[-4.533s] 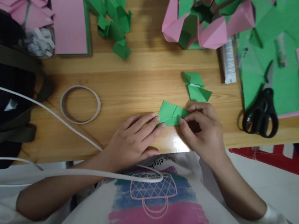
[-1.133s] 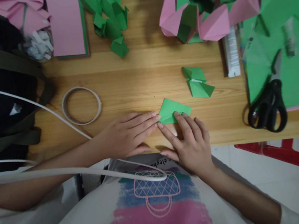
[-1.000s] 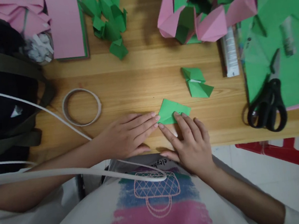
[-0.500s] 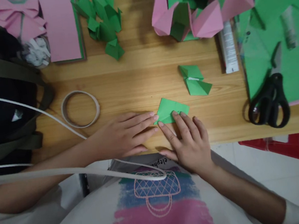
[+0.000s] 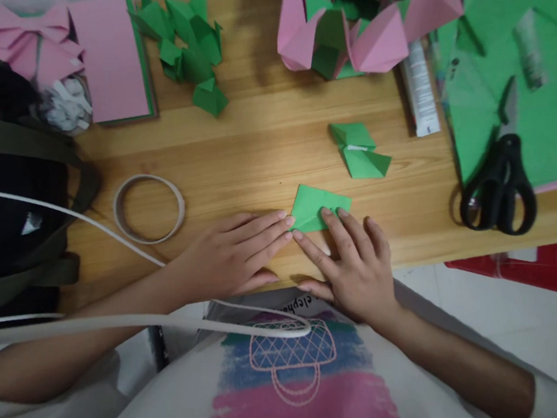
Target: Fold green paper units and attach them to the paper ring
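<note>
A small folded piece of green paper point(image 5: 315, 203) lies flat near the table's front edge. My left hand point(image 5: 243, 252) rests flat on the wood, its fingertips at the paper's left corner. My right hand point(image 5: 357, 260) has its fingers apart, and the fingertips press on the paper's lower edge. Just behind lies another folded green paper unit point(image 5: 365, 152) with a thin white strip across its middle. A ring of tape point(image 5: 181, 206) lies to the left of my left hand.
Black-handled scissors point(image 5: 500, 187) lie on green sheets point(image 5: 480, 125) at the right. Behind are a pink and green paper model point(image 5: 380, 40), a glue tube point(image 5: 421, 92), green folded pieces point(image 5: 195, 51) and pink sheets point(image 5: 111, 60). A black bag point(image 5: 8, 179) and white cable point(image 5: 57, 204) occupy the left.
The view has shifted slightly. Both hands stay at the green paper, with the left hand's fingers very slightly nearer its lower left corner.
</note>
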Action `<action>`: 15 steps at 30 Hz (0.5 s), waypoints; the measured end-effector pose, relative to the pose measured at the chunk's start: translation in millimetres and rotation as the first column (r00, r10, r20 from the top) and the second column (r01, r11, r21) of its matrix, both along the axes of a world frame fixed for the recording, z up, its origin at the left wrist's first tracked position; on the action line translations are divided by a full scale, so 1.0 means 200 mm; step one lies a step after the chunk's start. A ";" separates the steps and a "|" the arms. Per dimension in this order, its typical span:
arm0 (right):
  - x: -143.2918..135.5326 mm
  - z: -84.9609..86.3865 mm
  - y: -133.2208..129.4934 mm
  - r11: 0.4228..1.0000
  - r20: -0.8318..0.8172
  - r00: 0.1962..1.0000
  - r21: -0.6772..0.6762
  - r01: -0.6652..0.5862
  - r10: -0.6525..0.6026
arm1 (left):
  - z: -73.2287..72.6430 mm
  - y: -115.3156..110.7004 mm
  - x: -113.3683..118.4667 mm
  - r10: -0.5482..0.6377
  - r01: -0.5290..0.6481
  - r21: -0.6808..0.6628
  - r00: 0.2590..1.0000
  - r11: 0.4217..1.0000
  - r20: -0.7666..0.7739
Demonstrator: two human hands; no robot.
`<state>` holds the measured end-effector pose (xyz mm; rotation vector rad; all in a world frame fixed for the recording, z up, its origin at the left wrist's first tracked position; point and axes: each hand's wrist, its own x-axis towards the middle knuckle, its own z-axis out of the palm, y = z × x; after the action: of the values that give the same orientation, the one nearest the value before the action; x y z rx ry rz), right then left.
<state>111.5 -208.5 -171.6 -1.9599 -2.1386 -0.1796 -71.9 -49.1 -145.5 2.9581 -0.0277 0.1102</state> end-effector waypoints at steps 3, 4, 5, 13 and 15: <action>0.00 0.01 0.00 1.000 0.004 1.000 0.002 0.001 -0.001 | 0.00 -0.01 0.00 0.000 0.000 0.011 1.000 1.000 0.019; 0.00 0.01 0.00 1.000 0.003 1.000 0.003 0.001 -0.001 | 0.00 -0.01 0.00 0.002 -0.003 0.016 1.000 1.000 0.018; 0.01 0.01 0.00 1.000 0.001 1.000 0.002 -0.001 0.001 | 0.00 -0.01 0.00 0.004 -0.005 0.018 1.000 1.000 0.016; 0.06 0.03 -0.04 0.999 -0.003 0.999 -0.019 0.033 -0.033 | 0.00 -0.01 0.00 0.021 -0.021 -0.004 1.000 1.000 0.006; 0.08 0.03 -0.06 0.998 0.002 0.998 -0.007 0.063 -0.063 | 0.00 -0.01 0.00 0.016 -0.016 0.000 1.000 1.000 0.007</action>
<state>126.9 -220.3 -165.0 -2.0336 -2.0823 -0.1856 -71.6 -50.4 -145.5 2.9586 -0.0044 0.1222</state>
